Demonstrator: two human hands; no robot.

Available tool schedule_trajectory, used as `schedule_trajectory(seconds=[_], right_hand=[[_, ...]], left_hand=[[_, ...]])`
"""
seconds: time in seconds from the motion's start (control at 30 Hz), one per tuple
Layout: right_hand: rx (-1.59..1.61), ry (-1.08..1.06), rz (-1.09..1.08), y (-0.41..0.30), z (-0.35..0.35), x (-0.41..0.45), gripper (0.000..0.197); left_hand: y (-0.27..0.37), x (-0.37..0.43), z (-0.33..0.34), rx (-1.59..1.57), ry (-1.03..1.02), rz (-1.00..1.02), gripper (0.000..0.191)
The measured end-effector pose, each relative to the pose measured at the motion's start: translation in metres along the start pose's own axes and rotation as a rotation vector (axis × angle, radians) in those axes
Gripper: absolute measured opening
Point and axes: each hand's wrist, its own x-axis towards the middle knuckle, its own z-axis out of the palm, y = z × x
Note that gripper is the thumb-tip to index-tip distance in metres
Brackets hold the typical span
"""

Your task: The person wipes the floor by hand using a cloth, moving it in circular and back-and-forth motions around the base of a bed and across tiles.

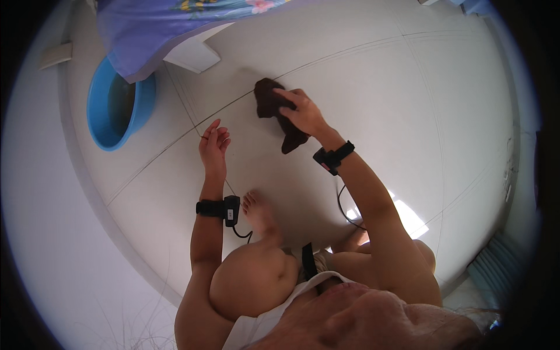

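A crumpled dark brown cloth (pixel 288 127) lies against the pale tiled floor (pixel 372 92) in front of me. My right hand (pixel 302 109) is on it, fingers spread over its upper part and gripping it, so some of the fabric is hidden. To the left, my left hand (pixel 214 142) hovers over the floor with loosely curled, parted fingers and nothing in them. Farther left stands a blue plastic basin (pixel 98 109) with murky liquid in it. Both wrists wear black straps with small cabled devices.
A purple floral fabric (pixel 144 37) hangs over part of the basin. Beside it, a white block-like foot (pixel 194 57) rests on the floor. My bare foot (pixel 258 212) is planted below my left hand. A white wall (pixel 52 197) runs along the left, and teal folded fabric (pixel 496 264) hangs at lower right.
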Motion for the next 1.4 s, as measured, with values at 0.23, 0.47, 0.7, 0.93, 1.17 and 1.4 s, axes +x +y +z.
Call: schedule_trajectory(seconds=[0.23, 0.47, 0.7, 0.93, 1.17, 1.4], right_hand=[[-0.593, 0.194, -0.008, 0.082, -0.042, -0.056, 0.065], [0.088, -0.083, -0.054, 0.110, -0.088, -0.077, 0.054], [-0.328, 0.521, 0.396, 0.297, -0.355, -0.131, 0.058], [-0.666, 0.812, 0.606, 0.258, -0.272, -0.081, 0.073], [-0.604, 0.336, -0.116, 0.102, 0.003, -0.074, 0.064], [0.265, -0.177, -0.123, 0.053, 0.009, -0.048, 0.050]], left_hand=[[-0.037, -0.011, 0.097, 0.130, -0.073, -0.057, 0.024], [-0.061, -0.020, 0.151, 0.240, -0.145, -0.025, 0.022], [-0.071, -0.023, 0.130, 0.286, -0.095, -0.064, 0.022], [-0.082, -0.017, 0.158, 0.264, -0.093, -0.058, 0.021], [-0.069, -0.016, 0.159, 0.219, -0.123, -0.047, 0.021], [-0.038, -0.026, 0.126, 0.168, -0.093, 0.084, 0.023]])
